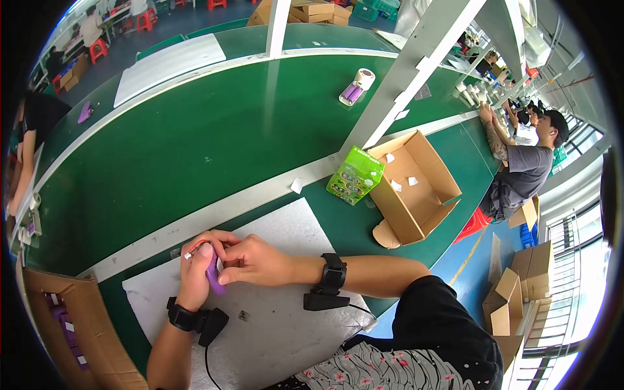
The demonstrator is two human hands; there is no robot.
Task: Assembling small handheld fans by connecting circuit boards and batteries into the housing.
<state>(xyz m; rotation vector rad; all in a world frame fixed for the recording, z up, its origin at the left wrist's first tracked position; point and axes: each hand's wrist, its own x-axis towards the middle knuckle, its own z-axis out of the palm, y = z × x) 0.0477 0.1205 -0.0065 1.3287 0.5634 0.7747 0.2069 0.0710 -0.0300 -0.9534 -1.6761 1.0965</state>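
Between both hands [257, 261], purple pack [213, 278]

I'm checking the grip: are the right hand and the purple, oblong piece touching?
Touching. The head view shows the right hand against the purple, oblong piece, with no gap.

Fingers [206, 252] holding purple piece [213, 278], pale mat [276, 325] beneath, green worktable [195, 143]
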